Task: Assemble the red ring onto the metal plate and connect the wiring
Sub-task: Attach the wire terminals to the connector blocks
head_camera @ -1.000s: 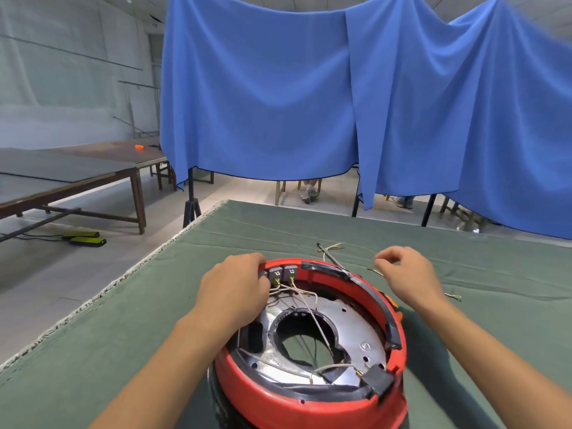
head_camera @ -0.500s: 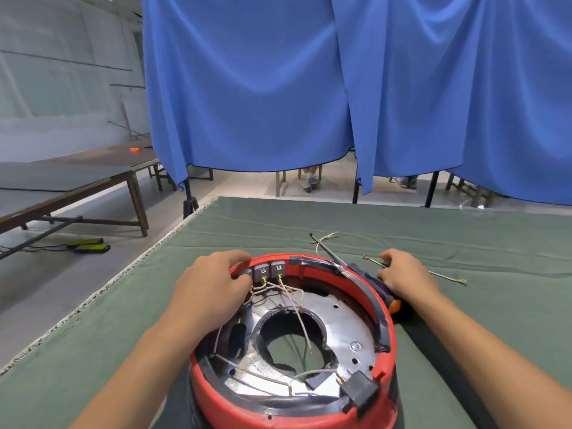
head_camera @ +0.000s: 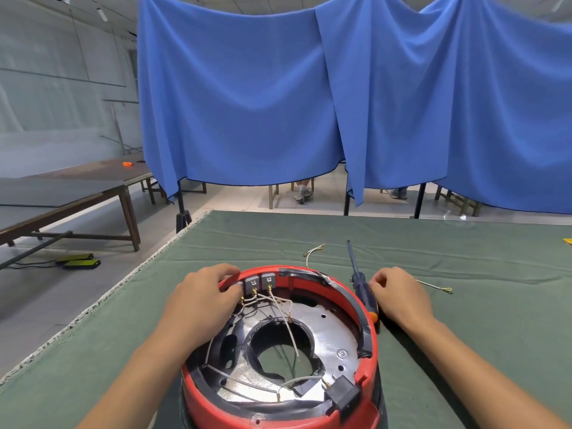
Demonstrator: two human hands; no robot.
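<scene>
The right hand (head_camera: 399, 297) is now curling its fingers onto the screwdriver (head_camera: 360, 284), which a second ago it was hovering above; a screw-fastening step is likely coming. The left hand (head_camera: 205, 297) is still gripping the far-left rim of the red ring (head_camera: 370, 323), which is encircling the metal plate (head_camera: 328, 335) and its loose wiring (head_camera: 286, 320) on the near worktop (head_camera: 464, 249).
</scene>
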